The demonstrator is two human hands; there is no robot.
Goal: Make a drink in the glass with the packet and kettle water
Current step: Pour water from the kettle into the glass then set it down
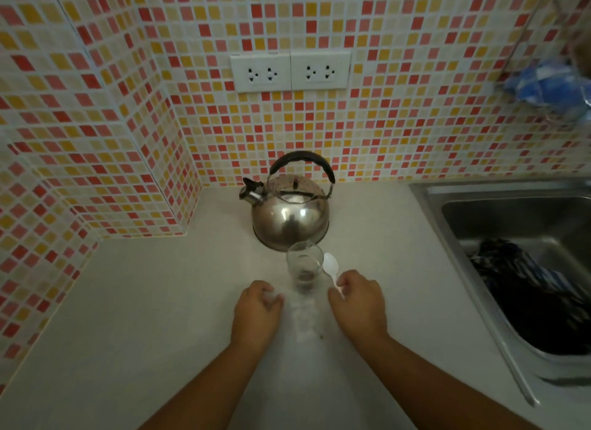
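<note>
A clear glass (pixel 304 264) stands upright on the white counter (pixel 144 301), just in front of a steel kettle (pixel 289 212) with a black handle. A little dark matter lies at the glass's bottom. My right hand (pixel 359 296) holds a white plastic spoon (pixel 331 268) by its handle, bowl pointing up beside the glass's right side. My left hand (pixel 256 311) rests to the left of the glass, fingers curled around something small and pale that I cannot make out. No packet is clearly visible.
A steel sink (pixel 511 212) lies to the right, with a dark striped cloth (pixel 527 288) in it. Two wall sockets (pixel 290 72) sit above the kettle on the tiled wall. A tiled corner juts out at left. Blue items (pixel 547 87) hang at upper right.
</note>
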